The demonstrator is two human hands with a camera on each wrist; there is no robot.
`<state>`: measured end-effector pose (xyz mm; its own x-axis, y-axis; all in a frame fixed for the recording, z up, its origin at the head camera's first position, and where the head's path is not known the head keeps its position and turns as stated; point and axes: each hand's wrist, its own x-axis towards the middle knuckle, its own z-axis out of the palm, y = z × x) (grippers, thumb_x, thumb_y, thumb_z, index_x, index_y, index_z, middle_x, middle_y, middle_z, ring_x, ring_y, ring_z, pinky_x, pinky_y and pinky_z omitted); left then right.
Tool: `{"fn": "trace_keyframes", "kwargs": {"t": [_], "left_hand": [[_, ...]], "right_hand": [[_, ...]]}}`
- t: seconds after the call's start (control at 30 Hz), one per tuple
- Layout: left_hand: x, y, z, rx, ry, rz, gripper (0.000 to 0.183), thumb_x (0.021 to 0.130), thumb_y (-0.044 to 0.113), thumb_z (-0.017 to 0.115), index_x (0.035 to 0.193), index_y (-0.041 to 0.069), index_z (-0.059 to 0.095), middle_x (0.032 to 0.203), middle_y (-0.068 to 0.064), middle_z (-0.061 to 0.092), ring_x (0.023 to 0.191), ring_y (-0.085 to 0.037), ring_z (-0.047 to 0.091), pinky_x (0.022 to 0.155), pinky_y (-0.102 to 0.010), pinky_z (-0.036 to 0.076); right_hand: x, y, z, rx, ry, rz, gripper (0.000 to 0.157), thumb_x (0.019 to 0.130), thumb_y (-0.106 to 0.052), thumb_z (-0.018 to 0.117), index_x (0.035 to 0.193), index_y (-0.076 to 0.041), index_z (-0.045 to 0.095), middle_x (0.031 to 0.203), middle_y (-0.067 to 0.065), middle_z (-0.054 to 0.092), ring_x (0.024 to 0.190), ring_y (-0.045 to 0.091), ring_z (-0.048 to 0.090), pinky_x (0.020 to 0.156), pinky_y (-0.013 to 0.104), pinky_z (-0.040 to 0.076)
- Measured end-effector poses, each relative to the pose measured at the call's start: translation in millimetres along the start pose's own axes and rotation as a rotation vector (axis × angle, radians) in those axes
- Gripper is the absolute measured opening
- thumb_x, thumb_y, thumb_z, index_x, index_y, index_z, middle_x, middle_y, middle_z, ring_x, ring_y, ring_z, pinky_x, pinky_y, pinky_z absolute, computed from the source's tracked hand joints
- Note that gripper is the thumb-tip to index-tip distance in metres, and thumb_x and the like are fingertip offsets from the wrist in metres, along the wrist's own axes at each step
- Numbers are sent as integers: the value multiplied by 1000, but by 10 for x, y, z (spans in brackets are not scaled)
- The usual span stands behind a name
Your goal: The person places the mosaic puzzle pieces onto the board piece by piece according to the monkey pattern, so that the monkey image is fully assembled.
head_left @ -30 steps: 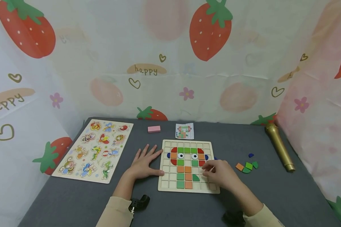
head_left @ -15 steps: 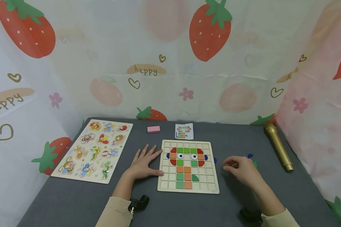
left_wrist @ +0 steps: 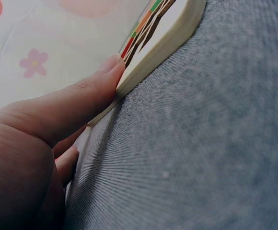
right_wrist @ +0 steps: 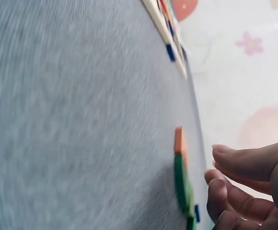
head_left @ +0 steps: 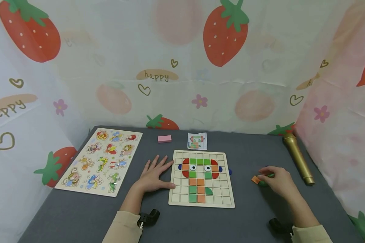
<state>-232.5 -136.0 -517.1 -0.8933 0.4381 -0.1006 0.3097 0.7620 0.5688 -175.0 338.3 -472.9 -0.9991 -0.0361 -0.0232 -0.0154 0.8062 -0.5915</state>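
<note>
The wooden grid board [head_left: 222,190] lies mid-table, with red, green, orange and blue tiles and two eye tiles set in it. My left hand [head_left: 153,177] rests spread beside it, thumb and a fingertip touching its left edge; the left wrist view shows the thumb [left_wrist: 98,88] against the board's rim. To the right, my right hand [head_left: 278,180] hovers over loose tiles, fingers loosely bent and nothing visible between them. An orange square tile [head_left: 256,179] shows beside the fingertips. Green tiles [right_wrist: 181,184] lie next to it, partly hidden in the head view.
A small printed pattern card [head_left: 197,141] and a pink block [head_left: 164,138] lie behind the board. An insect picture board [head_left: 121,182] lies left, and a gold cylinder [head_left: 299,158] right. One blue tile [head_left: 230,171] sits by the board's right edge.
My right hand has moved right, from over the board's right side to the loose tiles. The left hand and the board have stayed in place.
</note>
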Motion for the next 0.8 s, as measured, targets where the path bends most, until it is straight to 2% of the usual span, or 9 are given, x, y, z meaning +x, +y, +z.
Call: {"fn": "trace_keyframes", "kwargs": {"t": [0.2,0.37,0.6,0.7,0.8], "left_hand": [[-14,-4,4,-1,2,-1,100,76,66,77,159,31,33,170,-3,16,158,-34,-3,125,-59,-7],[-15,2,4,-3,7,1,100,76,66,78,159,31,34,170,-3,16,158,-34,-3,125,-59,-6],[-15,10,-2,-2,6,-1,100,76,65,78,159,30,34,170,-3,17,158,-35,-3,125,-60,-6],[-14,11,-4,-3,7,2,100,76,66,78,159,30,34,170,-3,17,158,-35,-3,125,-60,-6],[-16,19,-8,-4,4,2,100,76,66,78,159,31,34,170,-3,17,158,-34,-3,125,-59,-6]], "right_hand": [[14,103,-14,-7,-39,38,47,94,-35,73,124,1,67,98,8,72,82,20,62,62,32,48],[21,135,-22,-22,-68,92,50,93,-33,74,125,5,65,94,9,70,78,19,61,62,33,49],[43,141,-15,14,-63,182,36,93,-35,74,101,0,70,85,6,59,78,22,53,62,33,45],[34,129,-7,24,-51,178,35,92,-37,75,95,-3,68,79,4,53,73,20,49,60,32,42],[17,94,-10,13,-27,148,37,91,-41,76,90,-6,65,81,3,57,73,19,50,60,31,42]]}}
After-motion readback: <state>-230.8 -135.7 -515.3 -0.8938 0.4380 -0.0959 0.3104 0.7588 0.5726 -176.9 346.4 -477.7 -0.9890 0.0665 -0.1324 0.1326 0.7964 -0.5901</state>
